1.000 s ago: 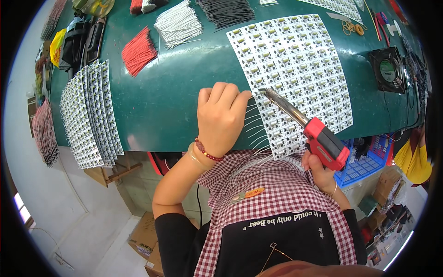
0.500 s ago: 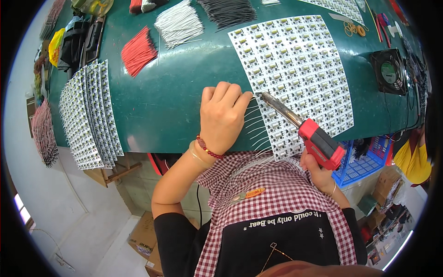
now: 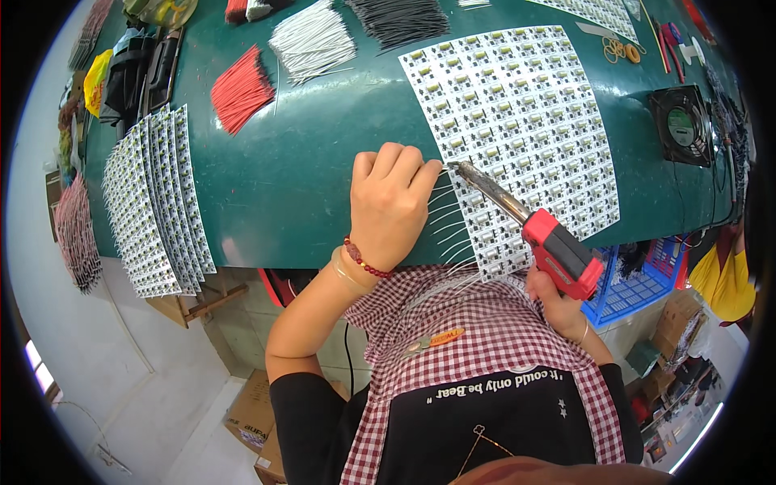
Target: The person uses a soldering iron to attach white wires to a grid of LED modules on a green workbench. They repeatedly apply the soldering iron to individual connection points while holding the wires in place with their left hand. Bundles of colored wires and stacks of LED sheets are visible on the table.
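A white panel of small circuit boards [image 3: 525, 121] lies on the green table. My left hand [image 3: 394, 194] is closed in a pinch at the panel's left edge, on what looks like a thin white wire; its end is mostly hidden by the fingers. My right hand [image 3: 554, 301] grips a red and black soldering gun [image 3: 562, 252] by its handle. The gun's metal tip meets the panel's edge right beside my left fingertips. Below that spot, several white wires [image 3: 454, 230] stick out leftward from the edge boards.
Bundles of red wires [image 3: 242, 89], white wires [image 3: 314, 42] and black wires [image 3: 400, 23] lie toward the back. Further board panels [image 3: 153, 202] are stacked at the left edge. At right stand a small fan [image 3: 683, 125] and a blue crate [image 3: 630, 299].
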A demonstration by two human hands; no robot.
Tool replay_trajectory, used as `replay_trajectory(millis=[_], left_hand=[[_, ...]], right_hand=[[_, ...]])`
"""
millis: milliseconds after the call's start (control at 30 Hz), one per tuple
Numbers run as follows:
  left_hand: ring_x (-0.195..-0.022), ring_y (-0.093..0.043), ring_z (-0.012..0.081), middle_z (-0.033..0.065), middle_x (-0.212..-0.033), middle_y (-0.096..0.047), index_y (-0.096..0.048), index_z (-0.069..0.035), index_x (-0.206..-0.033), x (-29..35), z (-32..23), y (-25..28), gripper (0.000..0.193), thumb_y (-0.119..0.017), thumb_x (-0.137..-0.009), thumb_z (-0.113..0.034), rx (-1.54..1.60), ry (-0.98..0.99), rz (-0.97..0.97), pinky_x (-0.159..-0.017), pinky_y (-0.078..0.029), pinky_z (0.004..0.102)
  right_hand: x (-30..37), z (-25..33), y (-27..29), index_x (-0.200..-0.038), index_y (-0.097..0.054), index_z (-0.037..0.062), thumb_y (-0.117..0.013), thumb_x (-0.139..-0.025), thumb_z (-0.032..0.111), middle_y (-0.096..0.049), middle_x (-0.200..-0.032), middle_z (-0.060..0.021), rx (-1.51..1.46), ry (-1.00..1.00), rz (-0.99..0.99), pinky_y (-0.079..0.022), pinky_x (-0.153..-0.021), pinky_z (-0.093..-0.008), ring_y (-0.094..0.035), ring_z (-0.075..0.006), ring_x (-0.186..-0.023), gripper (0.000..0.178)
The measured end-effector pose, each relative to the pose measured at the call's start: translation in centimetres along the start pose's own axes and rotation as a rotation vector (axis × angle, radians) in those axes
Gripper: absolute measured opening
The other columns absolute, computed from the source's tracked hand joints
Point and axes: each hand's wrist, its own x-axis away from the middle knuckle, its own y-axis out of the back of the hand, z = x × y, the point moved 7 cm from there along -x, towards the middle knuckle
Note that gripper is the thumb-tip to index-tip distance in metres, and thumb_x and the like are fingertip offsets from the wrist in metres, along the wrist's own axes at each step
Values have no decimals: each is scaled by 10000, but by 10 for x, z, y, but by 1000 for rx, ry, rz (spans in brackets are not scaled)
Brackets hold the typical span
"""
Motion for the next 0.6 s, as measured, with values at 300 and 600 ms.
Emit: replay_trajectory(millis=[300, 600], left_hand=[[-793, -542, 192, 6, -761, -524, -692, -97, -874, 0, -2, 0, 184, -693, -705, -23, -12, -3, 9, -708, -386, 344], [-820, -571, 186, -5, -792, -563, -679, -104, -852, -2, -7, 3, 156, -715, -718, -32, -86, -17, -16, -736, -402, 345]], right_hand=[[1, 7, 5, -1133, -545, -24, -607, -971, 354, -566, -717, -55, -166, 32, 12, -433, -558, -268, -499, -110, -578, 415], [-4, 14, 8, -1340, -450, -26, -625, -954, 397, -567, -711, -58, -265, 42, 3, -455, -563, -285, -522, -119, -576, 598]])
